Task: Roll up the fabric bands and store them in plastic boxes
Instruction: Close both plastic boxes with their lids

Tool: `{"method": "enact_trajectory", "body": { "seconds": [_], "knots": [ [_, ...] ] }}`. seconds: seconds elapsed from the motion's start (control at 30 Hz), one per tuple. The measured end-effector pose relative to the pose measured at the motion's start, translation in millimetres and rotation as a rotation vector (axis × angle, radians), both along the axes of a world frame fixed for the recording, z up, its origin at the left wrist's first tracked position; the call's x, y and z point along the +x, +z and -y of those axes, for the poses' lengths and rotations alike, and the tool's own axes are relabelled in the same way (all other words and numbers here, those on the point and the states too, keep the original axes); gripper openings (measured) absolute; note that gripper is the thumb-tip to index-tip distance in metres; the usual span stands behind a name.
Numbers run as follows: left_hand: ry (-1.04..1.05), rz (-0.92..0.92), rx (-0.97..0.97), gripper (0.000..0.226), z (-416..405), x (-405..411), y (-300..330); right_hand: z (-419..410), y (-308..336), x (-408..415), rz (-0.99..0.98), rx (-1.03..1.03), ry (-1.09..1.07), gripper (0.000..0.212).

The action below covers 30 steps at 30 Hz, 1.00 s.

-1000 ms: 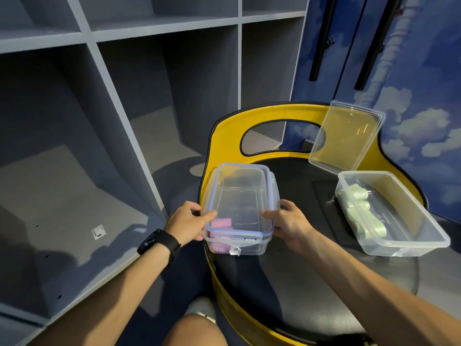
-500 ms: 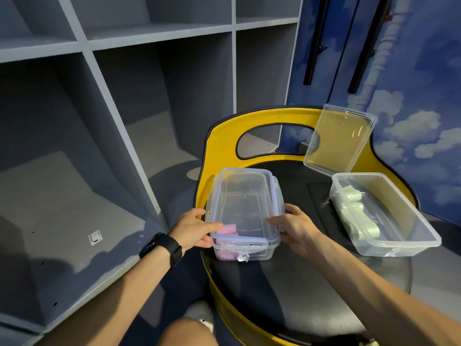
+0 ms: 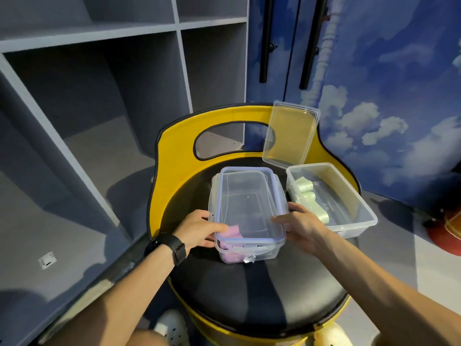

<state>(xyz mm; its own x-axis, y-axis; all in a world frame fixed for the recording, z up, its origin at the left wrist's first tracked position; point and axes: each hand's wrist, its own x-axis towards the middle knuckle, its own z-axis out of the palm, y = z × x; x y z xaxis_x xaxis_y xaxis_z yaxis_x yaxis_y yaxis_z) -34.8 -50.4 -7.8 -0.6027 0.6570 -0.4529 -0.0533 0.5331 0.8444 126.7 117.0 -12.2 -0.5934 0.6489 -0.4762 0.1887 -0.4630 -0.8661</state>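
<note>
A clear plastic box with a blue-rimmed lid [image 3: 247,208] stands on the black seat of a yellow chair [image 3: 249,295]. Rolled pink fabric bands [image 3: 233,232] lie inside at its near end. My left hand [image 3: 199,229] grips the box's left side, thumb on the lid. My right hand [image 3: 301,226] holds the right side, fingers over the lid's edge. To the right is an open clear box [image 3: 349,203] with pale green rolled bands [image 3: 309,196] inside. Its loose lid [image 3: 290,134] leans against the yellow backrest.
Grey open shelving [image 3: 87,121] fills the left and back. A blue cloud-painted wall with two black bars [image 3: 374,96] is on the right. A red object [image 3: 446,233] sits on the floor at far right. My shoes [image 3: 172,328] show under the seat.
The lidded box has moved from the seat's left edge toward its middle, closer to the open box. Both hands stayed on its sides. The camera has swung left.
</note>
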Motion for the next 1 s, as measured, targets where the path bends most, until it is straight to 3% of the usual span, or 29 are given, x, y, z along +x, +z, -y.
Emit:
{"method": "enact_trajectory", "body": {
  "seconds": [0.2,0.33,0.6,0.7,0.83,1.0],
  "knots": [
    [0.046,0.065,0.01,0.013,-0.7,0.5,5.4,1.6,1.9,-1.1,-0.005,-0.034,-0.021,0.063],
    [0.133,0.011,0.022,0.03,-0.7,5.3,6.3,2.3,3.4,-0.2,-0.008,-0.04,-0.02,0.069],
    [0.191,0.061,0.073,0.013,10.4,11.9,4.3,10.5,-2.0,4.3,0.027,0.028,0.011,0.073],
    [0.191,0.074,0.074,0.014,13.3,14.0,1.1,13.0,-1.4,5.7,0.048,0.053,0.025,0.063],
    [0.198,0.029,0.041,0.037,11.5,11.6,-2.7,11.3,0.8,6.4,0.056,0.014,-0.003,0.049],
    [0.168,-0.039,0.013,0.041,5.6,10.1,-6.0,5.1,1.2,5.7,0.103,0.005,-0.052,0.038]
  ]
}}
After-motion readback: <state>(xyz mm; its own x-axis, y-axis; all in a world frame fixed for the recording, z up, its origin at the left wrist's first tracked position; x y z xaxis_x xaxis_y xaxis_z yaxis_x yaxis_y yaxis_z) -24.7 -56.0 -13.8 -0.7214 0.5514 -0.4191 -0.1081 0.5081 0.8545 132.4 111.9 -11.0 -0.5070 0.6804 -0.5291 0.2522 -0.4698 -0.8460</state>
